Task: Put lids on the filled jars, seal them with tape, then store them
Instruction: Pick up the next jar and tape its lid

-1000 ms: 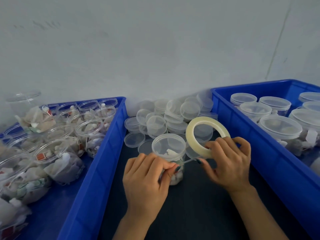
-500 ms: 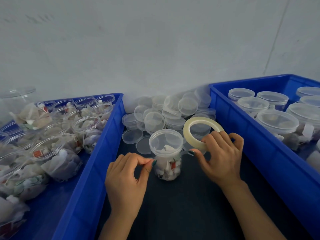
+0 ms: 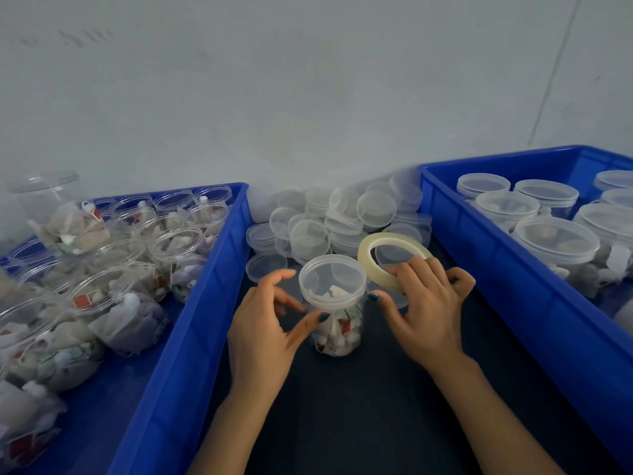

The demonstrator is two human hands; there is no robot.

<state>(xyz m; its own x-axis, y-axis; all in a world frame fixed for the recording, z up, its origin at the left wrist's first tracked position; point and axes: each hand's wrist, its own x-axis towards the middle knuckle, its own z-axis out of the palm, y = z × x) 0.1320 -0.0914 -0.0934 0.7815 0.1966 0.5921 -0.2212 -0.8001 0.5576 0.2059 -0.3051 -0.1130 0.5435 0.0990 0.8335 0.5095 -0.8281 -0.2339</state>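
A clear jar (image 3: pixel 337 332) filled with small wrapped items stands upright on the dark table (image 3: pixel 376 413), with a clear lid (image 3: pixel 332 281) on it. My left hand (image 3: pixel 263 334) holds the jar just under the lid, thumb on its front and fingers curled at its left side. My right hand (image 3: pixel 424 303) grips a roll of clear tape (image 3: pixel 368 250) just right of the lid, fingers curled over the ring and thumb stretched toward the jar. I cannot make out any tape strip between roll and jar.
A heap of loose clear lids (image 3: pixel 342 217) lies behind the jar by the wall. The blue bin (image 3: pixel 191 323) on the left holds several open filled jars. Another blue bin (image 3: pixel 479 255) on the right holds several lidded jars.
My left hand left the jar, pinched to its left, and now holds the jar under the lid again. The right hand stayed beside the lid with the tape roll.
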